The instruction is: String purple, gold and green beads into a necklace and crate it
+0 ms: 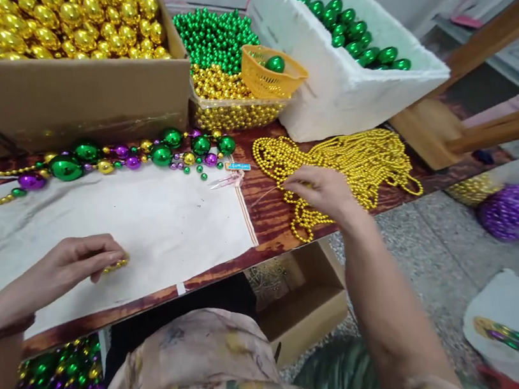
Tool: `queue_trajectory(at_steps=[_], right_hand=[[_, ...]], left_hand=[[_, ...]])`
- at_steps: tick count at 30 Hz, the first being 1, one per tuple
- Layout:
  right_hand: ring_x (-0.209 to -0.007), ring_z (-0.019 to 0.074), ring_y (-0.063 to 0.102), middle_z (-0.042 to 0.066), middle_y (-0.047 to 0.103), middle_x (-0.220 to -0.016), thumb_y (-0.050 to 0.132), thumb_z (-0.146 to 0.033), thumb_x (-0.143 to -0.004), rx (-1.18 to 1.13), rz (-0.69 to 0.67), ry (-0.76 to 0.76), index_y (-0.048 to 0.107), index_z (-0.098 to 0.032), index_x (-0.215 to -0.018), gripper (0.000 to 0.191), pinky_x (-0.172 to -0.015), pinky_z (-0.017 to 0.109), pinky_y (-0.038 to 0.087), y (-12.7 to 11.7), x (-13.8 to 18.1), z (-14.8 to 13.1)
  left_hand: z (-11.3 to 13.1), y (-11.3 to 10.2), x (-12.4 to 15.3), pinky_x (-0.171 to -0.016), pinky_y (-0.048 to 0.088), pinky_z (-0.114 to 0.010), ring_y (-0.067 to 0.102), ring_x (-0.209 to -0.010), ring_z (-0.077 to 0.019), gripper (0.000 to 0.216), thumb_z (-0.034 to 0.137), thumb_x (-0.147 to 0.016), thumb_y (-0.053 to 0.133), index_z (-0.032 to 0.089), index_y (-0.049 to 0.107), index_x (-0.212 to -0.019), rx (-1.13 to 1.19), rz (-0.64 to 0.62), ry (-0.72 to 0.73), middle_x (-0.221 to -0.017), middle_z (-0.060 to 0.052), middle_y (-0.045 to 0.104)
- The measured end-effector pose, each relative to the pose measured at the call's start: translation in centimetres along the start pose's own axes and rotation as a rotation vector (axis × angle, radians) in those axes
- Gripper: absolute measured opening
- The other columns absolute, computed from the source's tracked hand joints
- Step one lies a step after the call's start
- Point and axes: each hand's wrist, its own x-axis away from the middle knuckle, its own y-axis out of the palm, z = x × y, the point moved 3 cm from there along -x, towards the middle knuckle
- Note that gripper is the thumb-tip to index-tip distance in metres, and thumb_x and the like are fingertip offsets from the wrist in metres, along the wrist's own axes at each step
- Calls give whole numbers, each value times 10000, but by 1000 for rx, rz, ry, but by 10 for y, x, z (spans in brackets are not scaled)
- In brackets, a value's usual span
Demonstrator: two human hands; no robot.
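My left hand [88, 260] is closed over the white cloth [170, 213], its thumb and fingers pinching a short row of small gold beads [115, 265]. On the right, my right hand [319, 189] is closed in a pinch over a pile of gold bead strands [360, 158]. A thin pale thread [264, 195] runs left from its fingertips. Small scissors [226, 181] with clear blades lie at the cloth's right edge, beside a blue label [238, 167]. Behind the cloth stretches a necklace of green, purple and gold beads [123, 157].
Along the back stand a cardboard box [63, 100] of large gold beads, a clear tub [238, 112] of small green and gold beads, an orange basket [267, 80] and a white foam box [338, 103] with green beads. Below the table edge is an open carton [310, 316].
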Motion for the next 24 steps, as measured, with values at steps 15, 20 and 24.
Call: queue_trajectory(at_steps=[15, 20, 24], right_hand=[[-919, 170, 682, 55, 697, -1223, 604, -387, -956, -467, -322, -267, 591, -234, -1330, 404, -761, 244, 484, 62, -1, -176], [-723, 146, 645, 0, 704, -778, 513, -317, -1009, -655, -299, -330, 711, -187, -951, 244, -648, 223, 436, 58, -3, -191], [-699, 157, 641, 12, 701, -777, 449, -332, -1021, -667, 57, -274, 699, -213, -838, 332, -645, 249, 469, 21, -1, -143]], left_hand=[[25, 50, -32, -446, 313, -184, 402, -496, -90, 430, 600, -862, 542, 212, 723, -902, 94, 33, 16, -660, 1, 606], [26, 37, -21, -450, 371, -190, 438, -464, -70, 411, 545, -867, 568, 178, 724, -967, 193, 83, -14, -756, -28, 667], [26, 25, 1, -491, 422, -190, 511, -542, -87, 366, 474, -898, 566, 141, 716, -924, 179, 8, 10, -783, -49, 669]])
